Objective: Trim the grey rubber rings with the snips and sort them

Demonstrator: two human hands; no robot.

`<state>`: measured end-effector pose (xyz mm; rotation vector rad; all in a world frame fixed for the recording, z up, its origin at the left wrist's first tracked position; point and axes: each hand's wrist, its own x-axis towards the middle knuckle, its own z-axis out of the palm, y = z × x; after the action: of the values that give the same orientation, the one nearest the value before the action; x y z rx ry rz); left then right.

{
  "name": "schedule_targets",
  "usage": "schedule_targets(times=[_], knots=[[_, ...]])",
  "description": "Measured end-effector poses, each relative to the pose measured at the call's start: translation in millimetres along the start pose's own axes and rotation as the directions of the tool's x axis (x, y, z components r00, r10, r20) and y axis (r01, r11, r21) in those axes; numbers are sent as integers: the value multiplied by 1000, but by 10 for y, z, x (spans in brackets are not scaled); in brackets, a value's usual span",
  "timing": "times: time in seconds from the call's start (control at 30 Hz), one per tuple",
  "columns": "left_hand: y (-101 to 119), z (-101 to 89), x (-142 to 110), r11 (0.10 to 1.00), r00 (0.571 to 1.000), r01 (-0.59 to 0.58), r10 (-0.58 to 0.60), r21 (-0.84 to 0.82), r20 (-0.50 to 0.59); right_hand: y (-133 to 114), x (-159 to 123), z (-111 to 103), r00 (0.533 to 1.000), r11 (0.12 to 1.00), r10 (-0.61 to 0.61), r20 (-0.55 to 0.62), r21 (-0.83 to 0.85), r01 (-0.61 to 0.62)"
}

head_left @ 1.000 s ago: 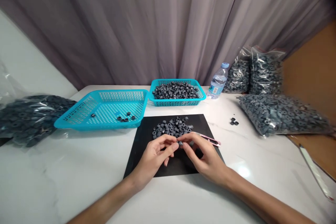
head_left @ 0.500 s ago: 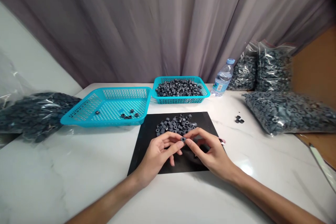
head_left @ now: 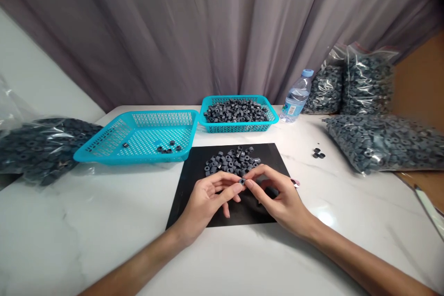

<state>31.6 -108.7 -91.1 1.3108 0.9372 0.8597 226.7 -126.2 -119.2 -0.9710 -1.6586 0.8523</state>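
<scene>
Between the fingertips of both hands is a small dark grey ring-shaped piece [head_left: 242, 181], its hole facing me. My left hand [head_left: 211, 199] pinches it from the left with thumb and forefinger, the other fingers curled below. From the right, my right hand [head_left: 274, 194] grips the same piece with thumb and fingertip. Both hands hover above a black mat [head_left: 187, 194]. Just beyond them on the mat lies a pile of similar grey rings [head_left: 229, 162]. A small pinkish-white object [head_left: 295, 183], partly hidden, pokes out beside my right hand.
At the left, a blue basket [head_left: 104, 159] holds several rings. Behind the mat, a smaller blue basket [head_left: 239, 127] is full of them. A water bottle [head_left: 296, 97], loose rings [head_left: 318, 153] and a filled bag [head_left: 385, 145] are rightward. Another filled bag [head_left: 52, 143] lies left.
The camera view has shifted slightly, so the baskets and mat sit a little higher. Both hands keep the same pinch on the grey ring.
</scene>
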Motion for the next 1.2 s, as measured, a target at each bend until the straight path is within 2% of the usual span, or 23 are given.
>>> schedule_targets(times=[0.43, 0.77, 0.9, 1.03, 1.2], knots=[[-86, -18, -16, 995, 994, -103, 104, 15, -23, -9, -36, 10, 986, 984, -157, -54, -92, 151], [-58, 3, -38, 996, 997, -60, 64, 65, -50, -34, -55, -4, 984, 978, -175, -38, -122, 169], [-37, 10, -43, 994, 997, -54, 58, 90, -45, -71, -47, -10, 982, 968, -186, -47, -183, 174], [-34, 9, -52, 993, 999, -45, 48, 114, -25, -68, -16, -19, 992, 987, -119, -41, -113, 114], [-68, -12, -38, 992, 999, -32, 36, 125, -28, -40, 17, -34, 995, 995, 79, 68, 52, -83]])
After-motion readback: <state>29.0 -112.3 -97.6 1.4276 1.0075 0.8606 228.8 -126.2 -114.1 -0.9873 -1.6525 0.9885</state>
